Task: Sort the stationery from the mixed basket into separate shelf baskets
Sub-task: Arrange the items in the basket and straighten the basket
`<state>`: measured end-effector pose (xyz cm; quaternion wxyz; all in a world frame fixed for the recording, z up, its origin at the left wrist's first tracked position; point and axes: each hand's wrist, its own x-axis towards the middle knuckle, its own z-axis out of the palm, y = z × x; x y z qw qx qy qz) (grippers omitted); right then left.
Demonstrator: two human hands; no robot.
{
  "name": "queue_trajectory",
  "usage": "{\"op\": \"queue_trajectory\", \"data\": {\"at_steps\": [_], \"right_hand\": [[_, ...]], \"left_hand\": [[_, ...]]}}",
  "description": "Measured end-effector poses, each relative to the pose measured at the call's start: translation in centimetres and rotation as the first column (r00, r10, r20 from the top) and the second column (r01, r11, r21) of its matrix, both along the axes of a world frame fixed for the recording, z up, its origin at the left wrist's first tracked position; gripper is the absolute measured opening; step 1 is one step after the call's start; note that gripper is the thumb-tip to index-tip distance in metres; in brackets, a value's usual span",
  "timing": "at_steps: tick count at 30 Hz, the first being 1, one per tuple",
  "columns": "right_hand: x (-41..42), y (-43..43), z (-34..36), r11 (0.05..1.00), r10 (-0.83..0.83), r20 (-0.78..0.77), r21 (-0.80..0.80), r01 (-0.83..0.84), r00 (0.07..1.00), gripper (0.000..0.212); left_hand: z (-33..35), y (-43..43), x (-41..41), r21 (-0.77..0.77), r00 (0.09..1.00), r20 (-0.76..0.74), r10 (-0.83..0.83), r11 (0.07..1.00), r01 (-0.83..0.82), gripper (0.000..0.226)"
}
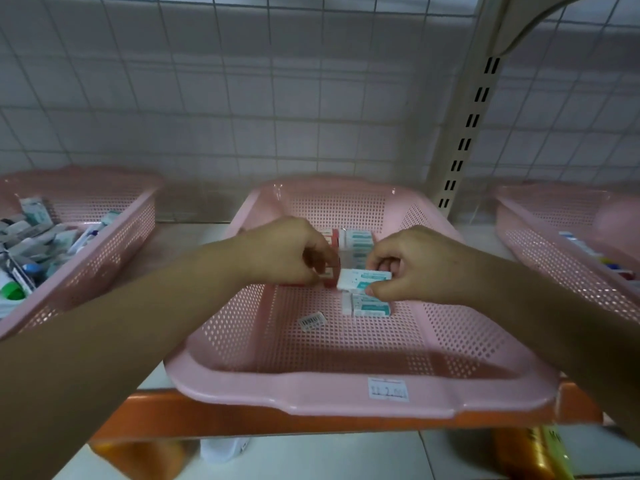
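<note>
The person stands before the shelf with both hands inside the middle basket (pixel 346 398). The right hand (pixel 415 265) pinches a white and teal box (pixel 360 279) between thumb and curled fingers, and holds it flat just above another teal box (pixel 369 305) on the basket floor. I think this is to lay it in line with the teal row (pixel 358 242) behind. The left hand (pixel 287 251) has its fingers curled round a small red box (pixel 329 273) at the near end of the red row (pixel 329 235), probably to keep that row straight and apart from the teal one. A loose barcode sticker (pixel 312 321) lies near them on the floor. The mixed basket (pixel 104 237), full of stationery, stands at the left, within easy reach, and a third basket (pixel 554 233) stands at the right.
</note>
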<state>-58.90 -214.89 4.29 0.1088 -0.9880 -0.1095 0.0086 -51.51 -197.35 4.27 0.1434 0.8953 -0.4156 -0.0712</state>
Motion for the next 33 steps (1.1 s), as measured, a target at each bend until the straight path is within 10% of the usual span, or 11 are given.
{"op": "queue_trajectory", "data": {"at_steps": [10,23,28,33], "right_hand": [[-0.2,0.7,-0.9,0.974,0.069,-0.266,-0.191,-0.123,0.962,0.028],[0.2,0.3,-1.4,0.962,0.100,-0.182,-0.235,-0.142,0.978,0.028],[-0.1,0.6,-0.5,0.996,0.051,-0.146,-0.061,-0.060,0.988,0.019],[1.4,1.5,1.4,0.971,0.072,0.051,-0.233,-0.058,0.996,0.030]], "left_hand": [[-1.1,0.2,0.8,0.274,0.999,0.047,-0.015,0.962,0.001,0.030],[-1.2,0.0,1.0,0.277,0.993,0.093,-0.070,0.960,0.042,0.026],[-0.7,0.1,0.4,0.172,0.965,0.243,-0.096,0.984,0.055,0.029],[2.0,1.9,0.4,0.066,0.877,0.475,-0.073,0.997,0.048,0.039]]}}
